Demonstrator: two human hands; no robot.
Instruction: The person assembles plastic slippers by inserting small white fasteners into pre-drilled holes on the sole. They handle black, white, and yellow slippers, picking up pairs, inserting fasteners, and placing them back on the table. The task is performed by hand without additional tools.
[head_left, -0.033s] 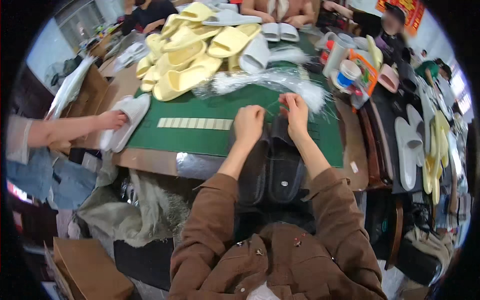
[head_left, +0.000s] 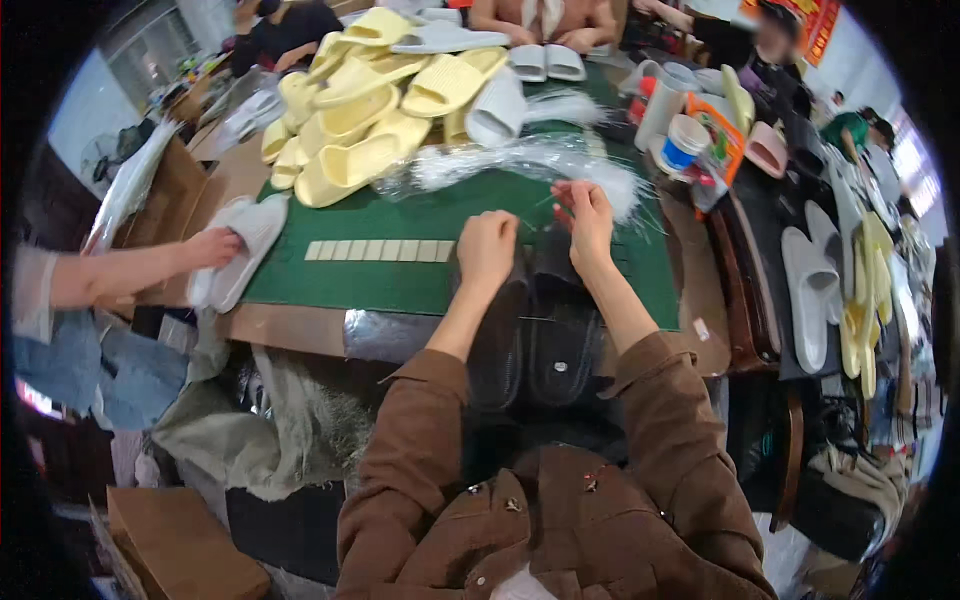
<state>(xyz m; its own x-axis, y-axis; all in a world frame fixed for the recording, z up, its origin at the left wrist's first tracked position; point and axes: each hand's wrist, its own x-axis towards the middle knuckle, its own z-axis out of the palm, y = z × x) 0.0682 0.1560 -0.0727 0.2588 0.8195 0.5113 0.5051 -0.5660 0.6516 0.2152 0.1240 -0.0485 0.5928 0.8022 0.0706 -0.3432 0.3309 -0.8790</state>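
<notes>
A pair of black slippers (head_left: 560,335) lies side by side at the table's near edge, in front of my body. My left hand (head_left: 487,248) is closed above the left slipper, knuckles up. Over the right slipper, my right hand (head_left: 588,225) has its fingers curled in a pinch. A thin clear strand (head_left: 532,206) faintly shows between the two hands; its ends are hidden in the fingers. Just beyond them a loose bundle of clear plastic strands (head_left: 480,165) spreads across the green mat (head_left: 350,285). A row of cream square stickers (head_left: 380,250) lies left of my left hand.
Yellow slippers (head_left: 350,120) are heaped at the far left. A neighbour's hand (head_left: 213,248) holds a white slipper (head_left: 258,245) at the left. White cups (head_left: 685,142) and an orange packet (head_left: 725,140) stand right. More slippers (head_left: 812,295) line the right side; other people sit across.
The view has shifted slightly, so the table's things sit a little further left. My hands keep nearly the same pose above the black slippers; the right fingers look slightly more spread.
</notes>
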